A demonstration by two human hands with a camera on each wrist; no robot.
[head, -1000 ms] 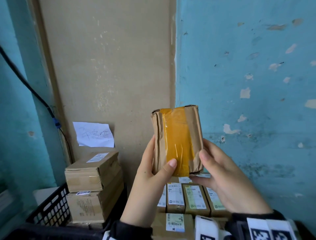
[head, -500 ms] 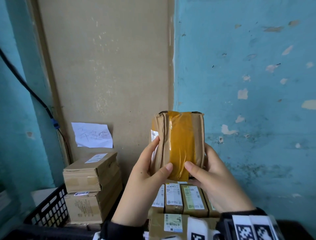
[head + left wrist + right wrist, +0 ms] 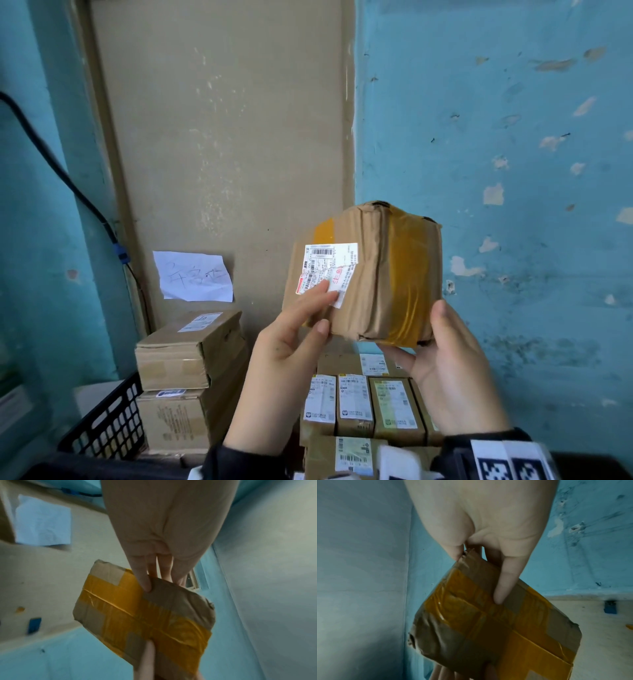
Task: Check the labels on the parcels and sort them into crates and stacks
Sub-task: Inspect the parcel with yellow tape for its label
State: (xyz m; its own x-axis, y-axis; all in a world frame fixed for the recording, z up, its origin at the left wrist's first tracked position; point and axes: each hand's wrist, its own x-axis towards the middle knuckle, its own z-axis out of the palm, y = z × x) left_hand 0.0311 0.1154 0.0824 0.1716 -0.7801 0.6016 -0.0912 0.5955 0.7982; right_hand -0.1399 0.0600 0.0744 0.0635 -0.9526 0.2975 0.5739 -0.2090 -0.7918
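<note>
Head high; wrists close, parcel [image 3: 366,274] shared

Shipping label [image 3: 327,267] print on the held parcel [image 3: 383,274] too small to read, its lower corner covered by left hand [image 3: 291,346] fingers [image 3: 317,294], black crate [image 3: 106,425] cut off at the frame's bottom, handwriting on the wall paper [image 3: 193,275] illegible, left wrist view motion-blurred.

Parcel [image 3: 366,274] turned, label now showing

A second ago only the yellow-taped side was faced toward the head camera; it's since been rotated so the white shipping label [image 3: 327,267] is seen. The left hand [image 3: 291,342] has been slid onto the label's lower corner, and the right hand [image 3: 452,370] shifted under the bottom right corner.
</note>
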